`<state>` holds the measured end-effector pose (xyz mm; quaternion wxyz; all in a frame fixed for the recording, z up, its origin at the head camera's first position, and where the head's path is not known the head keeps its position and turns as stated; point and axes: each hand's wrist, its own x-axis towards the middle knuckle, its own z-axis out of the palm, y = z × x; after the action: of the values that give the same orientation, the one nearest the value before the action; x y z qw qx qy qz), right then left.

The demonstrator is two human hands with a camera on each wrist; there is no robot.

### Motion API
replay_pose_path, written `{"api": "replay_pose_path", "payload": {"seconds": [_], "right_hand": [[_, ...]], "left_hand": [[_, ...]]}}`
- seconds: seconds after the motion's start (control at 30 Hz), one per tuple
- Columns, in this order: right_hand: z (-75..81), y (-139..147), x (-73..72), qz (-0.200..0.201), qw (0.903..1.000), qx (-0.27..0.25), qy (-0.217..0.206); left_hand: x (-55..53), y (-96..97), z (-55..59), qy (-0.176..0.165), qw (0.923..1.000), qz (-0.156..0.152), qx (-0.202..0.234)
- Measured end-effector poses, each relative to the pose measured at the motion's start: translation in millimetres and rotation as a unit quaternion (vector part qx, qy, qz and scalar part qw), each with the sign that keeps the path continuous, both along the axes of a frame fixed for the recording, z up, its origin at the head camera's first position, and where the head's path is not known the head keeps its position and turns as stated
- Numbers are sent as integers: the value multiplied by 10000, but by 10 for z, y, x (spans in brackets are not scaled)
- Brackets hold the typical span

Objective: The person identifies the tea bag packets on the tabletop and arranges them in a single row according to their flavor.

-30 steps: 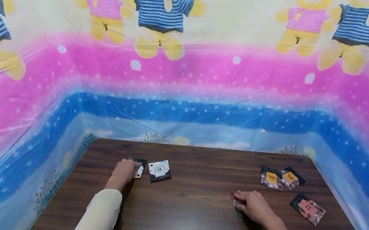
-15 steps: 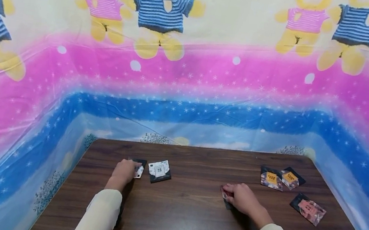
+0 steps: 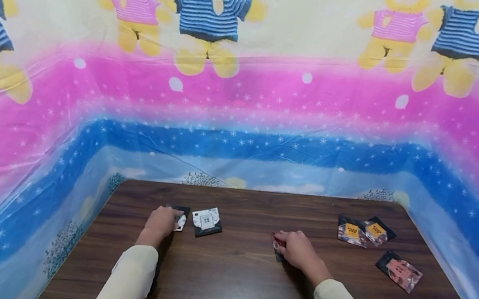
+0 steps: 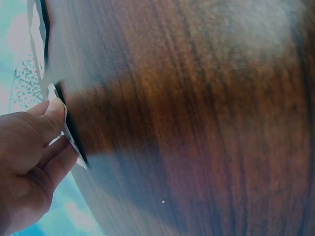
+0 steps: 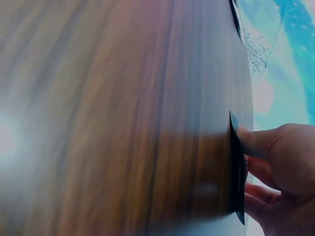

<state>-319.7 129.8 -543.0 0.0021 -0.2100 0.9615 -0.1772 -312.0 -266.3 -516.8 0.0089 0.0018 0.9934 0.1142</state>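
At the table's left, my left hand (image 3: 162, 221) grips a white-and-black sachet (image 3: 181, 221) between thumb and fingers, mostly covered by the hand. In the left wrist view, that sachet (image 4: 74, 140) shows edge-on, low against the tabletop. A second white-and-black sachet (image 3: 207, 222) lies flat just right of it. Right of the middle, my right hand (image 3: 299, 250) pinches a reddish-and-black sachet (image 3: 275, 244) by its edges. The right wrist view shows the dark underside of this sachet (image 5: 237, 172) close over the wood, thumb on one side and fingers on the other.
Two orange-labelled sachets (image 3: 352, 231) overlap at the back right of the brown table (image 3: 221, 280). Nearer, a red-labelled sachet (image 3: 401, 272) lies at an angle. A bear-patterned cloth (image 3: 266, 92) hangs around the table's back and sides.
My right hand has slid left across the table with the reddish sachet in its fingers. The left hand and the sachets lying on the table have stayed in place.
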Motion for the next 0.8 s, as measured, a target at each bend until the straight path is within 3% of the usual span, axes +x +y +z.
{"api": "replay_pose_path", "payload": {"seconds": [0.8], "right_hand": [[-13,-609,-185,-53,10000,49,-23]], "left_hand": [[-45,-35,-32,94,9999,-56,-16]]}}
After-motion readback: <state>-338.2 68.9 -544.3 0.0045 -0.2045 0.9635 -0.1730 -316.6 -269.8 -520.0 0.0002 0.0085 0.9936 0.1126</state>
